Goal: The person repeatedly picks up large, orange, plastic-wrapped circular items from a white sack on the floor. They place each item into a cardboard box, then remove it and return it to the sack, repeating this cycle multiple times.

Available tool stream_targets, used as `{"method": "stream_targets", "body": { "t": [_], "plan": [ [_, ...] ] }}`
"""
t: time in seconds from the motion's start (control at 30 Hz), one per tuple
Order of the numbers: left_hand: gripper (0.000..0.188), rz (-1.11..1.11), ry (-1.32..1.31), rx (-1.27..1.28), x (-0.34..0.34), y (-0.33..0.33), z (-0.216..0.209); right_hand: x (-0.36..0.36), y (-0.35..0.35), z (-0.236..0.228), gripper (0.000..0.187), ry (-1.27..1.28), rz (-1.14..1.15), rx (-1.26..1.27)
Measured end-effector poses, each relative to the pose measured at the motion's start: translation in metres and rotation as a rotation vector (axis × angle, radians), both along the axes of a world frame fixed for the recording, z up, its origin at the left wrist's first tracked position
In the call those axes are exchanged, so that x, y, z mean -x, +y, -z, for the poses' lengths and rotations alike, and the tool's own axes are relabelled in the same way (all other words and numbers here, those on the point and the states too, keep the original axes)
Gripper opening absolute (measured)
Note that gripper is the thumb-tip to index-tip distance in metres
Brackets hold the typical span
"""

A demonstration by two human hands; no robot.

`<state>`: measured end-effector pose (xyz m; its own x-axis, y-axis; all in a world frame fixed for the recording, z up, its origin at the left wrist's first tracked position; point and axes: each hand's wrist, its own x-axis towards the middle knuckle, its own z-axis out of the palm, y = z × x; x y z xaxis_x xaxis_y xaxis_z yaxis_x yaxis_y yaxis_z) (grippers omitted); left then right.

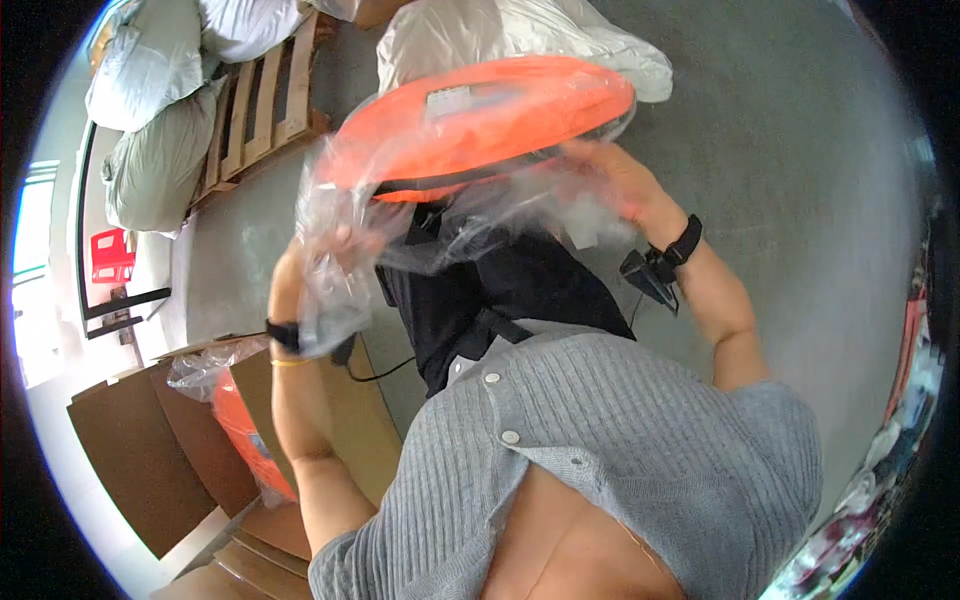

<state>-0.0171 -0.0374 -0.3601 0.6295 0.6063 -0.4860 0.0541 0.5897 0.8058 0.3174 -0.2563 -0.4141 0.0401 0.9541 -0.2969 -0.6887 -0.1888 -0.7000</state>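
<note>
Bright orange, flattened oval item with a dark edge (480, 120), up in the air in front of the person's legs, wide and slightly tilted, its right end higher; loose, crinkled clear plastic film (485, 220) hangs along its lower side and bunches at its left end; and look at the hands, well apart, one toward each end! The right hand (625, 190) is clamped on the oval's right end, film bunched about the fingers; the left hand (345, 245) is in among the folds, film trailing down over its wrist, and through that blur I cannot tell how tightly its fingers close; black straps circle both wrists, with a small dark device (650, 280) by the right one. Beyond the oval, a big white sack (490, 40) lies on the smooth grey floor (780, 180); up to the left, pale bulging sacks (155, 65) crowd a slatted wooden pallet (298, 80); below them, a red plastic chair (110, 255); and lower left, an open brown cardboard box (140, 460), a second orange item (243, 430) in clear plastic inside it!
</note>
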Motion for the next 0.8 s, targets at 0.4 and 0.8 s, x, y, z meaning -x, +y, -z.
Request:
{"method": "stream_targets", "body": {
  "t": [0.4,0.8],
  "plan": [
    [0.043,-0.191,0.723,-0.447,0.24,0.051,0.04,0.013,-0.153,0.088,0.022,-0.184,-0.444,0.353],
    [0.034,0.467,0.98,-0.047,0.133,-0.068,0.018,0.019,-0.096,0.413,0.031,-0.67,0.08,1.082]
  ]
}}
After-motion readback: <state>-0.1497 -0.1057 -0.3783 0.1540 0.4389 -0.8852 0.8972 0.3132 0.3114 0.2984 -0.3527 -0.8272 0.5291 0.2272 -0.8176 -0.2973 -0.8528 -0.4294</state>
